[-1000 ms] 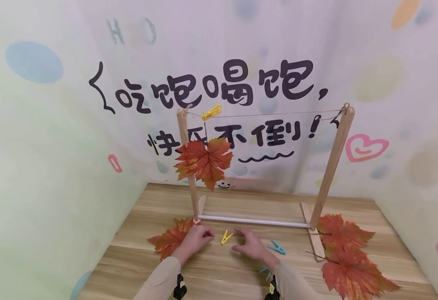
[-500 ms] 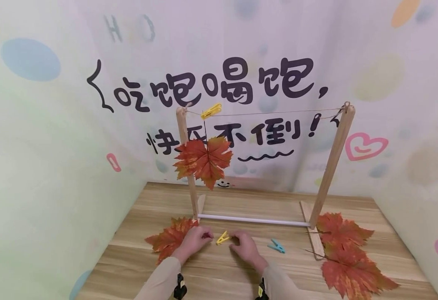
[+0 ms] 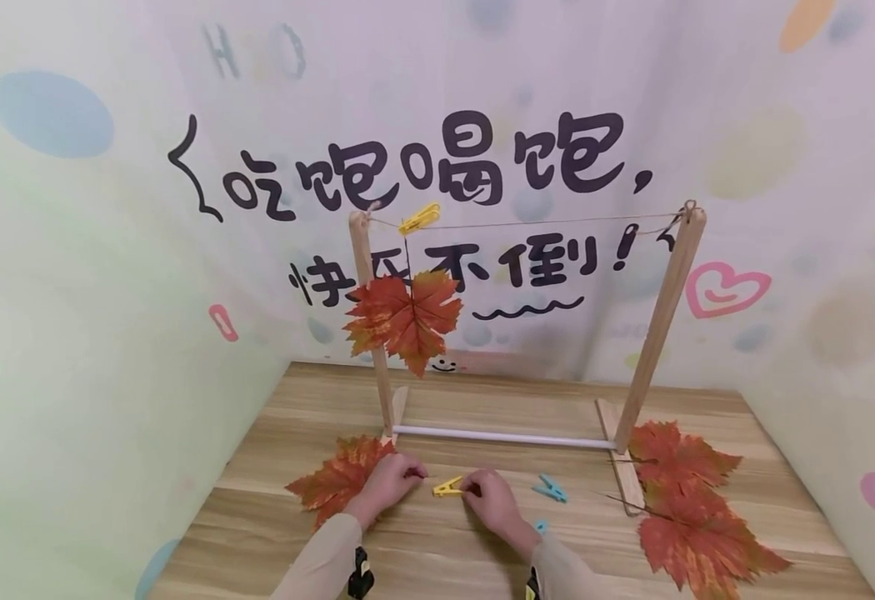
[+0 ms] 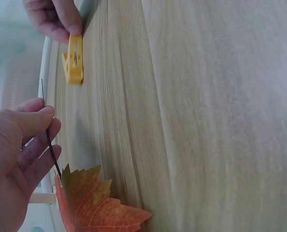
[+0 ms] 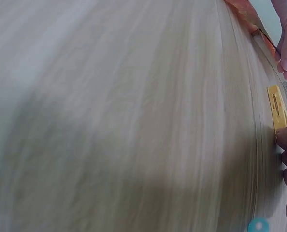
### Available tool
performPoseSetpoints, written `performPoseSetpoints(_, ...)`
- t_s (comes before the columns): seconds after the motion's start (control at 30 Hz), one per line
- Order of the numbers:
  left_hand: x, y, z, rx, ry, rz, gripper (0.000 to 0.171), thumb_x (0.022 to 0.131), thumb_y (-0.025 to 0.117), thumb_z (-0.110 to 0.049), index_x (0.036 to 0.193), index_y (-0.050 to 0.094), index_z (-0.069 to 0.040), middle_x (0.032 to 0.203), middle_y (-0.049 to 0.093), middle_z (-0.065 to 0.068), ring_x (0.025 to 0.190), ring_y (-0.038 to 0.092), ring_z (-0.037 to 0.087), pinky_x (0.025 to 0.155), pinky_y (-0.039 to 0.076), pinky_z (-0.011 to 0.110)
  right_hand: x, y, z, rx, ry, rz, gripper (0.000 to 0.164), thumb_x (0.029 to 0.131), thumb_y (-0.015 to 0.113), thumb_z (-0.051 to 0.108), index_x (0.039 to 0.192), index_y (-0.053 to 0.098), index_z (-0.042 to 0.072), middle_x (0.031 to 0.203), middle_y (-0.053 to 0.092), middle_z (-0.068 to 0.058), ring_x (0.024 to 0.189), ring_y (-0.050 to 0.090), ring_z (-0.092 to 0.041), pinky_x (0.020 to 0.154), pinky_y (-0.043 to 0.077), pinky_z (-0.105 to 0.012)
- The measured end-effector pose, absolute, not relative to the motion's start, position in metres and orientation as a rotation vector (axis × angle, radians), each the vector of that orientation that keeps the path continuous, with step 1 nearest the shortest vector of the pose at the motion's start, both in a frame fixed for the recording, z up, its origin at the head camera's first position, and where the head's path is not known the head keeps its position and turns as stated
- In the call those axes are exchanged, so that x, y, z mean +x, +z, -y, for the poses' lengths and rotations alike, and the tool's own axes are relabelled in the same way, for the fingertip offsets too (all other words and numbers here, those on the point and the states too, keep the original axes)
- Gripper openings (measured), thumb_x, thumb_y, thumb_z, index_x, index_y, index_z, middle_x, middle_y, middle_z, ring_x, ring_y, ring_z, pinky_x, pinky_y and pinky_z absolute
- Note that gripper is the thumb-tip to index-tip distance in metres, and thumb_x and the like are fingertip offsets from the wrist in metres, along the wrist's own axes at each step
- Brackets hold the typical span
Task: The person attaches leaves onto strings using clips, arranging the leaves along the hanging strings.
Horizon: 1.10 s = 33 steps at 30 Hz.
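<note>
My left hand [image 3: 391,482] pinches the thin dark stem [image 4: 53,153] of a red-orange artificial maple leaf [image 3: 338,478] between thumb and fingertips. The stem's free tip points past the fingers toward the other hand in the left wrist view. My right hand [image 3: 494,502] pinches one end of a yellow clothespin [image 3: 447,487], its other end turned toward the left hand. A small gap separates the clothespin from the stem. Above, another maple leaf [image 3: 411,318] hangs by its stem from a string [image 3: 527,223], clipped with a second yellow clothespin [image 3: 419,218].
The string spans two wooden posts [image 3: 666,325] joined low down by a white rod [image 3: 505,436]. A blue clothespin [image 3: 550,488] lies right of my right hand; another blue one [image 3: 541,527] is partly hidden by the arm. Two maple leaves [image 3: 707,537] overlap at the right on the table [image 3: 437,550].
My right hand has closed in on the yellow clothespin from the right and now pinches it; the clothespin has turned to lie flatter. The left hand has stayed nearly still with the stem.
</note>
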State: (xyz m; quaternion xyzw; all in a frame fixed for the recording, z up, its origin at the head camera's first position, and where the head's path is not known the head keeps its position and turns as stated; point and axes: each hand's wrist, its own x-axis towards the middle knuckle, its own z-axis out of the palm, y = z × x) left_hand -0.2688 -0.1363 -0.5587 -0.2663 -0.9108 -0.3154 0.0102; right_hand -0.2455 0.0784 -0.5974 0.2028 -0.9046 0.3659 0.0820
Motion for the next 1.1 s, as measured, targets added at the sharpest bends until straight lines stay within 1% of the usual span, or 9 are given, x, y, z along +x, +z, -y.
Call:
performPoseSetpoints(0.2, -0.270, -0.560, 0.136, -0.884, -1.050, 2.844, 0.007, 0.079, 0.065, 0.004, 0.083, 0.069, 0.000, 0.077, 0.067, 0.008, 0.071, 0.060, 0.011, 0.064, 0.050, 0.023, -0.237, -0.592, -0.093, 0.649, 1.115, 2.782, 0.003, 0.079, 0.068, 0.007, 0.076, 0.068, 0.008, 0.075, 0.062, 0.006, 0.067, 0.050, -0.003, 0.057, 0.042, -0.019)
performPoseSetpoints(0.27, -0.270, -0.561, 0.136, -0.890, -1.076, 2.855, 0.007, 0.078, 0.065, 0.004, 0.084, 0.068, 0.001, 0.077, 0.067, 0.009, 0.071, 0.060, 0.012, 0.064, 0.051, 0.023, -0.234, -0.591, -0.097, 0.640, 1.126, 2.814, 0.003, 0.078, 0.068, 0.006, 0.076, 0.068, 0.009, 0.075, 0.061, 0.007, 0.067, 0.049, -0.002, 0.057, 0.042, -0.019)
performPoseSetpoints(0.43, -0.269, -0.564, 0.134, -0.895, -1.113, 2.866, 0.009, 0.074, 0.068, 0.006, 0.082, 0.068, 0.002, 0.077, 0.067, 0.009, 0.069, 0.061, 0.012, 0.063, 0.051, 0.022, -0.225, -0.588, -0.106, 0.658, 1.109, 2.805, 0.009, 0.075, 0.070, 0.003, 0.074, 0.067, 0.012, 0.074, 0.061, 0.007, 0.067, 0.049, -0.002, 0.058, 0.041, -0.019)
performPoseSetpoints(0.57, -0.268, -0.564, 0.134, -0.888, -1.118, 2.878, 0.009, 0.073, 0.069, 0.005, 0.081, 0.068, 0.002, 0.075, 0.067, 0.006, 0.067, 0.060, 0.010, 0.062, 0.050, 0.021, -0.221, -0.588, -0.111, 0.654, 1.063, 2.807, 0.012, 0.073, 0.071, 0.004, 0.075, 0.067, 0.014, 0.076, 0.061, 0.008, 0.070, 0.049, -0.003, 0.060, 0.042, -0.020)
performPoseSetpoints(0.7, -0.266, -0.563, 0.137, -0.874, -1.130, 2.886, 0.008, 0.073, 0.070, 0.004, 0.080, 0.067, 0.001, 0.074, 0.066, 0.005, 0.066, 0.059, 0.010, 0.061, 0.050, 0.022, -0.220, -0.589, -0.111, 0.642, 1.037, 2.800, 0.016, 0.070, 0.074, 0.006, 0.082, 0.065, 0.011, 0.081, 0.060, 0.005, 0.075, 0.051, -0.009, 0.064, 0.045, -0.024)
performPoseSetpoints(0.8, -0.265, -0.562, 0.140, -0.856, -1.121, 2.901, 0.008, 0.073, 0.071, 0.002, 0.079, 0.067, 0.000, 0.073, 0.066, 0.004, 0.066, 0.059, 0.009, 0.061, 0.050, 0.022, -0.221, -0.590, -0.109, 0.629, 1.021, 2.780, 0.025, 0.067, 0.076, 0.008, 0.089, 0.064, 0.008, 0.087, 0.061, 0.001, 0.083, 0.055, -0.016, 0.072, 0.048, -0.032)
performPoseSetpoints(0.9, -0.265, -0.562, 0.142, -0.841, -1.092, 2.914, 0.008, 0.073, 0.071, 0.001, 0.079, 0.067, -0.002, 0.073, 0.065, 0.002, 0.066, 0.059, 0.009, 0.061, 0.050, 0.022, -0.222, -0.591, -0.108, 0.660, 1.008, 2.760, 0.032, 0.066, 0.077, 0.009, 0.095, 0.064, 0.005, 0.094, 0.062, -0.003, 0.091, 0.056, -0.022, 0.080, 0.047, -0.038)
performPoseSetpoints(1.0, -0.264, -0.561, 0.145, -0.838, -1.066, 2.912, 0.008, 0.073, 0.072, 0.000, 0.078, 0.067, -0.004, 0.072, 0.065, 0.001, 0.065, 0.059, 0.009, 0.061, 0.050, 0.022, -0.225, -0.592, -0.107, 0.714, 1.009, 2.758, 0.033, 0.067, 0.077, 0.010, 0.097, 0.064, 0.005, 0.097, 0.063, -0.003, 0.093, 0.056, -0.022, 0.082, 0.047, -0.038)
performPoseSetpoints(1.1, -0.264, -0.560, 0.147, -0.821, -1.047, 2.917, 0.006, 0.074, 0.071, -0.002, 0.078, 0.068, -0.005, 0.072, 0.065, 0.000, 0.066, 0.059, 0.008, 0.062, 0.050, 0.023, -0.227, -0.592, -0.108, 0.764, 1.004, 2.768, 0.031, 0.068, 0.077, 0.009, 0.097, 0.065, 0.005, 0.097, 0.063, -0.003, 0.092, 0.056, -0.022, 0.080, 0.047, -0.036)
